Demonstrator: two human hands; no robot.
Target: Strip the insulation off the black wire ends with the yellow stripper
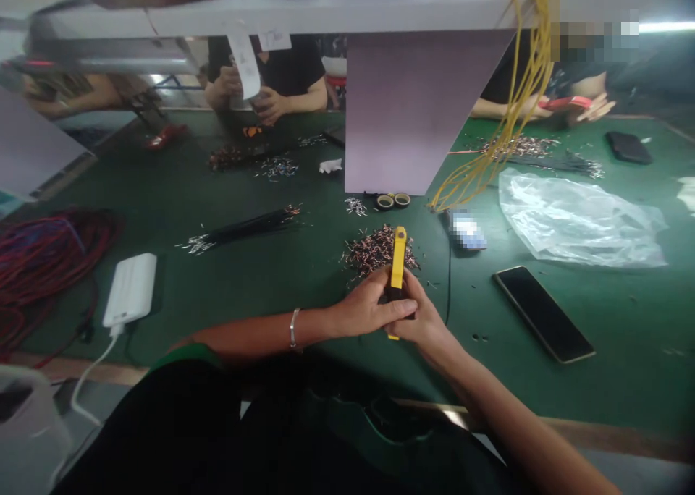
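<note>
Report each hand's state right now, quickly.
Left hand: closed, holding the narrow yellow-and-black hand tool, thumb across it.
Right hand: closed on the same tool.

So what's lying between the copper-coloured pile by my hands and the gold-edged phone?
In the head view, a thin black cord lies on the green tabletop between the copper-coloured pile and the phone, with tiny dark scraps to its right.

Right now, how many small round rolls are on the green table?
2. The left roll is near the pale purple panel's lower edge; the right roll is beside it. Others may be hidden behind the panel.
</note>
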